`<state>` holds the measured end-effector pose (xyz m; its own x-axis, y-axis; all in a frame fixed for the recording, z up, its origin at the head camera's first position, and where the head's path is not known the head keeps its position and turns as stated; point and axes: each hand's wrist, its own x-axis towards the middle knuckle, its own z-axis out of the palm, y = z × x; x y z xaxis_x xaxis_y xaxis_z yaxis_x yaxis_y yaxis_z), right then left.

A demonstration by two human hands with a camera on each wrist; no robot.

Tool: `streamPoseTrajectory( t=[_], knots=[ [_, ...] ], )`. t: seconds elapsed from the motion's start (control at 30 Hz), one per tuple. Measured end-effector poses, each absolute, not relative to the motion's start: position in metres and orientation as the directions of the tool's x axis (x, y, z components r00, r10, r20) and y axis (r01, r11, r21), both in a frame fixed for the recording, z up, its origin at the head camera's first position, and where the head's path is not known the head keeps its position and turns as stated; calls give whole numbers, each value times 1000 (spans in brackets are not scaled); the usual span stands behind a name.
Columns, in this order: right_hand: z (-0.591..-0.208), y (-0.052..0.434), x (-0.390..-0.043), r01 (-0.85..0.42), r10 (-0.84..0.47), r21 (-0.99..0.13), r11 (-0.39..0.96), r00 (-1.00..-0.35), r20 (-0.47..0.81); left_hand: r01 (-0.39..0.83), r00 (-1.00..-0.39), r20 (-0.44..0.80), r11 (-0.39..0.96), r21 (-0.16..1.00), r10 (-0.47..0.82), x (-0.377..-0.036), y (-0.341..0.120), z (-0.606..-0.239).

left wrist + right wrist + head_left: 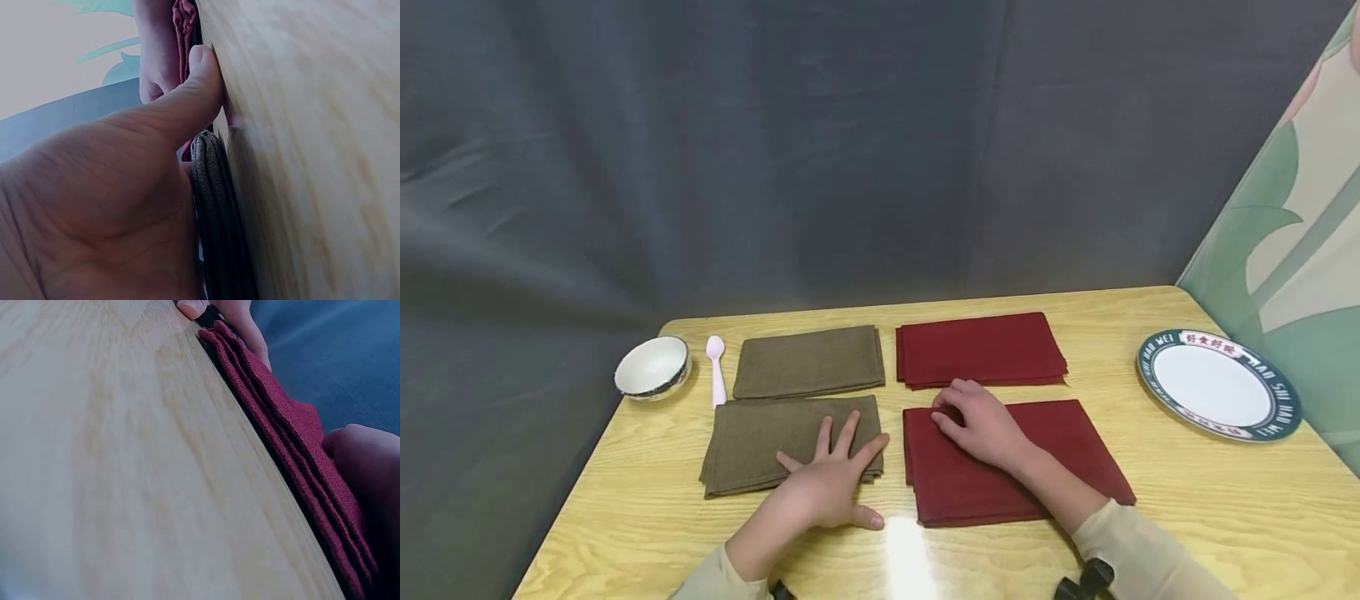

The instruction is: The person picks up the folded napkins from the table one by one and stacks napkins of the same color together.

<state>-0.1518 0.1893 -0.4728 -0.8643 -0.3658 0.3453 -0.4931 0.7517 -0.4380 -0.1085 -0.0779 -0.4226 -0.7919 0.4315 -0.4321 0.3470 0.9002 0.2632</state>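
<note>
Near olive cloth [790, 443]: folded, lying flat on the table's front left half; its stacked edges show as dark ribbed layers in the left wrist view [219, 212].
Left hand [831, 483]: palm down, fingers straight and spread across the cloth's near right part; thumb [187, 100] stretched out onto bare wood just beside the cloth's right edge. Presses, grips nothing.
Near red cloth [1007, 462]: folded, flat, just right of the near olive cloth with a narrow strip of table between them; layered edges visible in the right wrist view [294, 450].
Right hand [981, 421]: rests on the red cloth's far left corner, fingers bent down at the cloth's far edge. Whether they pinch a layer cannot be told from any view.
Hand spacing: the two hands lie near each other, apart, one on each cloth.
Far olive cloth [808, 360]: folded, directly behind the near olive one, almost touching it.
Far red cloth [979, 348]: folded, behind the near red one, just beyond the right hand's fingertips.
Spoon [717, 367]: pale pink, lying left of the far olive cloth, bowl end away from the person.
Bowl [652, 367]: white inside, upright, left of the spoon near the table's left edge.
Plate [1217, 383]: white with dark lettered rim, well apart at the right.
Table [1187, 517]: light wood grain.
</note>
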Motion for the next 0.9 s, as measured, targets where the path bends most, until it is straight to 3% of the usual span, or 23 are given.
streamPoseTrajectory(
  t=[0.2, 0.3, 0.47, 0.57, 0.67, 0.9],
  knots=[
    [-471, 192, -153, -501, -382, -431, 750, -861, 337, 351, -791, -426, 896, 271, 439, -110, -77, -422],
    [-463, 193, -150, -493, -402, -365, 790, -865, 299, 356, -793, -419, 894, 271, 443, -111, -75, -423],
    [-430, 192, -116, -383, -370, -182, 905, -923, 103, 375, -789, -402, 882, 285, 465, -114, -68, -424],
    [-425, 193, -91, -301, -313, -151, 942, -947, -67, 384, -784, -398, 876, 292, 476, -113, -62, -424],
    [-434, 196, -81, -268, -286, -127, 955, -945, -159, 388, -780, -402, 875, 289, 479, -111, -59, -422],
    [-446, 202, -93, -301, -312, -117, 946, -946, -91, 369, -794, -401, 886, 282, 458, -108, -62, -422]
  ],
)
